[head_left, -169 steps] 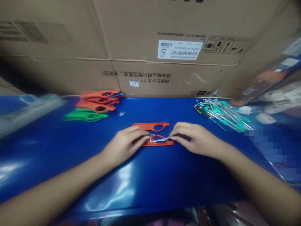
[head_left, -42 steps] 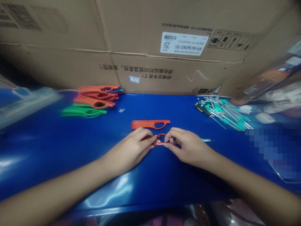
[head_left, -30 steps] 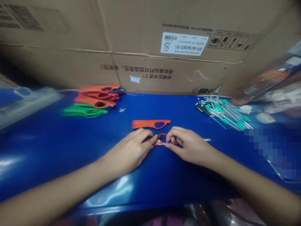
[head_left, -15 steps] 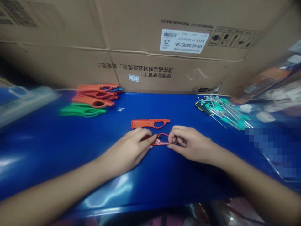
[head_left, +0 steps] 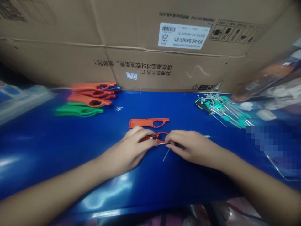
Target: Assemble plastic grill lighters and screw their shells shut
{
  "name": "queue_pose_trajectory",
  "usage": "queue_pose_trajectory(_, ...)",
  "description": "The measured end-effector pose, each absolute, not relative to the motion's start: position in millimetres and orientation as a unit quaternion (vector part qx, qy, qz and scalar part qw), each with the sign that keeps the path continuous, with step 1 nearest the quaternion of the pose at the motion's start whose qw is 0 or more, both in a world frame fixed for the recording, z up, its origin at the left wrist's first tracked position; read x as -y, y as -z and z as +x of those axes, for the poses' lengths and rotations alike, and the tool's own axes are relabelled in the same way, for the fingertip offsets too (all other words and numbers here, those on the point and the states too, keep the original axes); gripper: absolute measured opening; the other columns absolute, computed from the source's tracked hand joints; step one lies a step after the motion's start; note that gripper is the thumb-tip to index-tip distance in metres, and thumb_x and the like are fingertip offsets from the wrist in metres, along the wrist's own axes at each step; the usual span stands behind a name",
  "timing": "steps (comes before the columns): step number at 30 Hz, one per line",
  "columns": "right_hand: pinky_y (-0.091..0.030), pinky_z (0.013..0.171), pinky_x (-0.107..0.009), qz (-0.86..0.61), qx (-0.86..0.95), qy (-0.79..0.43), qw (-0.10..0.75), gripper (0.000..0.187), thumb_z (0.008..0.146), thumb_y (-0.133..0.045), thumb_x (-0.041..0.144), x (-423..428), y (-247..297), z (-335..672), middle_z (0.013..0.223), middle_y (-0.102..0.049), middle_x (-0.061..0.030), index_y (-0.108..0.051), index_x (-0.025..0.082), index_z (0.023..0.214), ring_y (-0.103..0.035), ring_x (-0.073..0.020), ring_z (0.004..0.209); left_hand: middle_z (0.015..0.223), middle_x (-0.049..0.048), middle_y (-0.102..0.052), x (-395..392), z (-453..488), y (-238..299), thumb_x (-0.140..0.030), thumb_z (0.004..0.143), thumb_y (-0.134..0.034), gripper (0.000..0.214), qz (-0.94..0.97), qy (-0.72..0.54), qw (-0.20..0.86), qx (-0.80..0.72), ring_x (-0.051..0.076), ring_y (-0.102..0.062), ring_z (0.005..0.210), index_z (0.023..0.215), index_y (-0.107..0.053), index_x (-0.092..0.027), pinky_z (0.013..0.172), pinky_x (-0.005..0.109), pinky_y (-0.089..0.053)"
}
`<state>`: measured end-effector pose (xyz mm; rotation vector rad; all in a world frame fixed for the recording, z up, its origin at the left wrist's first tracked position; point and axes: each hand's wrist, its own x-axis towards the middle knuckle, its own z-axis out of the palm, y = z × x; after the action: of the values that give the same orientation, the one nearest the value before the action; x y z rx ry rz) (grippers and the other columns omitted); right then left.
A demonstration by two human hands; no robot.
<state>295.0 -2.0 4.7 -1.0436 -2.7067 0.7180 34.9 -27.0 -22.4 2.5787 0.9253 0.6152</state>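
My left hand (head_left: 135, 144) is closed on the left part of an orange plastic handle half (head_left: 162, 135) with a finger loop, holding it low over the blue table. Inside the handle half, near my left fingertips, sits a small black-and-white part (head_left: 153, 138). My right hand (head_left: 185, 144) pinches at the right end of the loop, where a thin pale wire (head_left: 166, 155) sticks out below the fingers. Past the knuckles shows the tip of a metal tube (head_left: 207, 136); its rest is hidden. Just behind lies a second orange handle half (head_left: 143, 123), inner side up.
Orange handles (head_left: 91, 100) and a green handle (head_left: 78, 110) are piled at the back left. At the back right lie several metal rods with green parts (head_left: 225, 110) and a black-and-yellow tool (head_left: 203, 106). A cardboard box (head_left: 141, 28) walls off the back of the table (head_left: 117, 194).
The thin wire now pokes out below my right fingers, and the metal tube's tip shows farther past that hand. My right hand has shifted slightly left along the handle half.
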Motion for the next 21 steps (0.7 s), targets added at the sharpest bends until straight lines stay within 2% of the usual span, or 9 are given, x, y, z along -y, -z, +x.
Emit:
queue_pose_trajectory(4, -0.042, 0.067, -0.027, -0.350, 0.912, -0.203, 0.064, 0.016, 0.102, -0.047, 0.028, 2.8, -2.6, 294.8, 0.097, -0.065, -0.0027, -0.062, 0.023, 0.102, -0.061, -0.0147, 0.079, 0.134, 0.0087, -0.059, 26.8, 34.7, 21.0, -0.014, 0.102, -0.047, 0.033, 0.909, -0.205, 0.166, -0.324, 0.026, -0.048, 0.122, 0.129, -0.062, -0.025, 0.103, 0.044, -0.048)
queue_pose_trajectory(9, -0.045, 0.073, -0.028, -0.364, 0.902, -0.209, 0.097, 0.013, 0.101, -0.053, 0.028, -0.2, -2.2, 296.5, 0.101, -0.059, -0.0039, -0.064, 0.022, 0.096, -0.059, -0.0145, 0.082, 0.134, 0.0094, -0.059, 25.5, 35.4, 19.8, -0.012, 0.101, -0.047, 0.034, 0.910, -0.206, 0.164, -0.320, 0.025, -0.048, 0.124, 0.129, -0.062, -0.023, 0.105, 0.043, -0.047)
queue_pose_trajectory(16, -0.047, 0.077, -0.029, -0.348, 0.896, -0.244, 0.129, 0.015, 0.099, -0.053, 0.021, -5.6, 0.9, 298.0, 0.094, -0.064, -0.0040, -0.065, 0.020, 0.091, -0.061, -0.0155, 0.085, 0.136, 0.0097, -0.060, 25.0, 35.2, 21.6, -0.011, 0.100, -0.050, 0.038, 0.906, -0.224, 0.172, -0.316, 0.025, -0.050, 0.124, 0.132, -0.062, -0.025, 0.105, 0.045, -0.050)
queue_pose_trajectory(21, -0.047, 0.074, -0.027, -0.353, 0.896, -0.231, 0.141, 0.007, 0.097, -0.057, 0.020, -7.1, 2.9, 297.9, 0.096, -0.065, -0.0035, -0.064, 0.021, 0.095, -0.061, -0.0151, 0.084, 0.138, 0.0099, -0.058, 25.2, 33.6, 21.3, -0.011, 0.100, -0.049, 0.039, 0.914, -0.210, 0.155, -0.310, 0.026, -0.048, 0.126, 0.136, -0.060, -0.024, 0.107, 0.047, -0.049)
